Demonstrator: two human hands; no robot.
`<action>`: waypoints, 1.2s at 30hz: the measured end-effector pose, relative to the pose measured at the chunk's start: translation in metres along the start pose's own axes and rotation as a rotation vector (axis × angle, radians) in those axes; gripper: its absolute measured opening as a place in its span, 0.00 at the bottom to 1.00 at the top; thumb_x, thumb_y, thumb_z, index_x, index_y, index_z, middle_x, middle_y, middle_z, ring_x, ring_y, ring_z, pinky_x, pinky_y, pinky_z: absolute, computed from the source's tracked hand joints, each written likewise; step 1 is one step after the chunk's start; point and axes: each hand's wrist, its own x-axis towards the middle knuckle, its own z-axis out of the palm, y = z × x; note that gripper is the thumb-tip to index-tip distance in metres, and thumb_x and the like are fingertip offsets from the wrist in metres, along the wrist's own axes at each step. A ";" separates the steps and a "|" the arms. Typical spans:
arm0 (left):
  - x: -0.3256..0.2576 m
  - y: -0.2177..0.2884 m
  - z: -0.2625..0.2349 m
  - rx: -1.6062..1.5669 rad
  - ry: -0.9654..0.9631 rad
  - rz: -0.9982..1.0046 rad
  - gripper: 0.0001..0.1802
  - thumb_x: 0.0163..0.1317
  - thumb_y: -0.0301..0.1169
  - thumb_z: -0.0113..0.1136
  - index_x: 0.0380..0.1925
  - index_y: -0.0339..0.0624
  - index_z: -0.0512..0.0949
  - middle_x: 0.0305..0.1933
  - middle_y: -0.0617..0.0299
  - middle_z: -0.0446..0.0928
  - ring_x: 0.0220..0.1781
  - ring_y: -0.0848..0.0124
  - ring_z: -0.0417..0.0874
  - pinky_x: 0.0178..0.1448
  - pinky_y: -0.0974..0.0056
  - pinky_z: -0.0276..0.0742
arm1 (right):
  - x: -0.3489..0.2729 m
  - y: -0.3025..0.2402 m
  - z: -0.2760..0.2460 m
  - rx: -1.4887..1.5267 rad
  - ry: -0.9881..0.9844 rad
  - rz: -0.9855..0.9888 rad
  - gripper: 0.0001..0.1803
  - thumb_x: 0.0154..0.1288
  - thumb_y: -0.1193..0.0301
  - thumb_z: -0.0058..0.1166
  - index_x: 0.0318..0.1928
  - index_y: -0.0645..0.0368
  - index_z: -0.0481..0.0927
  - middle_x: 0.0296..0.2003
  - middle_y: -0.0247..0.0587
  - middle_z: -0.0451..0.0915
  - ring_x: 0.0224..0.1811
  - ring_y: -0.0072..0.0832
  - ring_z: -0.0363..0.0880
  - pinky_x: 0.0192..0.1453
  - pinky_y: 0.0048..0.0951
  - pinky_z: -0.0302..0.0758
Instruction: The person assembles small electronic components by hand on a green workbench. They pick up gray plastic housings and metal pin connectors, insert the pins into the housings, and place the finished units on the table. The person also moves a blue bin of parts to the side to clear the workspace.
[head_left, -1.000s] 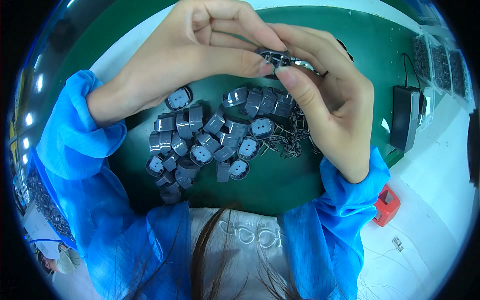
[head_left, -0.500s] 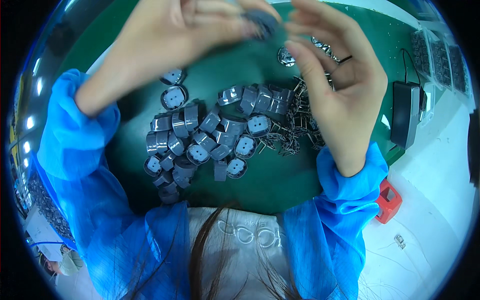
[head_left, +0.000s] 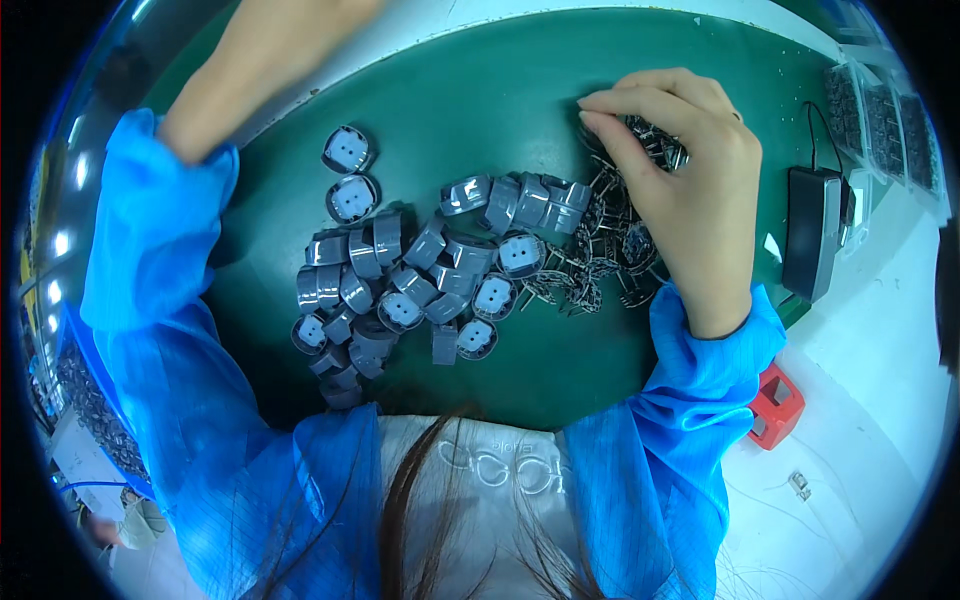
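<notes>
My left hand [head_left: 290, 50] is at the top left edge, blurred, with its fingers out of the picture. My right hand [head_left: 695, 165] is over the far end of a pile of shiny metal pronged parts [head_left: 605, 250]. Its thumb and forefinger are closed together at the tips; what lies between them is hidden. Left of that pile lies a heap of glossy grey rounded caps [head_left: 365, 250], several turned up to show pale inner faces with small holes. Two such caps [head_left: 348, 150] lie apart, one behind the other, at the heap's far left.
The green table [head_left: 470, 110] ends at a curved pale rim [head_left: 560, 14]. A black box with a cable [head_left: 812, 230] stands at the right edge. Beyond are clear bins of small parts [head_left: 880, 125] and a red plastic holder [head_left: 775, 405]. A blue-edged tray of grey parts [head_left: 95, 410] is at lower left.
My left hand, which held a dark rounded part near the middle, has moved up and left. My right hand has lowered, its fingertips closing where a round shiny metal part lay.
</notes>
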 end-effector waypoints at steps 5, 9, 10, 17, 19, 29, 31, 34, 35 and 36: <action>-0.012 0.070 -0.021 -0.751 -0.551 0.003 0.19 0.49 0.33 0.73 0.38 0.37 0.79 0.37 0.58 0.77 0.37 0.63 0.78 0.42 0.62 0.75 | 0.007 -0.012 -0.005 0.216 0.056 0.208 0.09 0.49 0.75 0.68 0.34 0.59 0.86 0.33 0.39 0.84 0.35 0.34 0.80 0.46 0.31 0.75; -0.008 0.062 -0.024 -0.803 -0.599 -0.068 0.20 0.45 0.30 0.75 0.39 0.38 0.79 0.37 0.61 0.78 0.36 0.68 0.78 0.34 0.69 0.75 | 0.005 -0.007 -0.007 0.035 0.070 0.059 0.09 0.49 0.75 0.69 0.33 0.60 0.86 0.32 0.40 0.84 0.37 0.35 0.80 0.45 0.32 0.75; -0.008 0.059 -0.022 -0.820 -0.603 -0.124 0.20 0.44 0.28 0.75 0.39 0.38 0.79 0.37 0.62 0.78 0.36 0.70 0.78 0.33 0.70 0.74 | 0.004 -0.003 -0.008 -0.027 0.055 0.004 0.09 0.49 0.74 0.69 0.33 0.60 0.86 0.32 0.41 0.84 0.38 0.36 0.80 0.45 0.32 0.75; 0.002 0.055 -0.022 -0.994 -0.675 -0.753 0.15 0.45 0.19 0.73 0.32 0.36 0.78 0.37 0.59 0.79 0.39 0.80 0.76 0.38 0.75 0.75 | 0.004 0.004 -0.007 0.012 -0.003 0.001 0.07 0.51 0.77 0.67 0.33 0.61 0.85 0.33 0.40 0.84 0.38 0.32 0.81 0.44 0.29 0.76; 0.004 0.050 -0.023 -1.125 -0.596 -0.684 0.09 0.56 0.19 0.64 0.36 0.33 0.76 0.50 0.54 0.75 0.53 0.72 0.75 0.49 0.70 0.79 | 0.006 -0.002 -0.006 0.079 0.073 0.007 0.06 0.54 0.79 0.65 0.34 0.63 0.84 0.34 0.39 0.84 0.38 0.28 0.82 0.43 0.27 0.77; -0.015 0.070 -0.015 -1.091 -0.273 -0.292 0.12 0.49 0.18 0.67 0.24 0.37 0.71 0.41 0.58 0.79 0.36 0.79 0.76 0.45 0.72 0.74 | 0.005 -0.035 -0.015 1.002 -0.147 0.196 0.06 0.59 0.84 0.60 0.38 0.70 0.80 0.42 0.47 0.81 0.40 0.24 0.80 0.41 0.22 0.79; -0.019 0.073 -0.019 -1.049 -0.330 -0.360 0.11 0.50 0.18 0.67 0.25 0.38 0.72 0.43 0.57 0.79 0.37 0.79 0.76 0.45 0.73 0.74 | 0.006 -0.032 -0.010 0.894 -0.137 0.068 0.06 0.59 0.83 0.60 0.38 0.71 0.79 0.43 0.48 0.80 0.39 0.24 0.80 0.39 0.22 0.79; -0.025 0.076 -0.020 -1.108 -0.288 -0.417 0.11 0.50 0.17 0.66 0.26 0.38 0.72 0.45 0.57 0.78 0.38 0.80 0.76 0.45 0.73 0.74 | 0.008 -0.033 -0.011 0.787 -0.130 -0.008 0.07 0.62 0.82 0.58 0.40 0.71 0.78 0.45 0.51 0.80 0.37 0.24 0.80 0.36 0.22 0.79; -0.026 0.076 -0.019 -1.149 -0.252 -0.431 0.11 0.50 0.17 0.66 0.27 0.38 0.72 0.46 0.57 0.77 0.38 0.80 0.77 0.45 0.74 0.74 | 0.009 -0.034 -0.012 0.761 -0.131 -0.013 0.07 0.63 0.81 0.57 0.40 0.71 0.77 0.46 0.52 0.79 0.37 0.24 0.80 0.35 0.21 0.79; -0.023 0.073 -0.020 -1.212 -0.248 -0.373 0.12 0.52 0.17 0.67 0.32 0.35 0.72 0.46 0.54 0.78 0.41 0.76 0.79 0.47 0.73 0.77 | 0.007 -0.033 -0.012 0.785 -0.097 0.043 0.07 0.64 0.80 0.56 0.41 0.71 0.77 0.46 0.53 0.79 0.36 0.24 0.80 0.34 0.21 0.78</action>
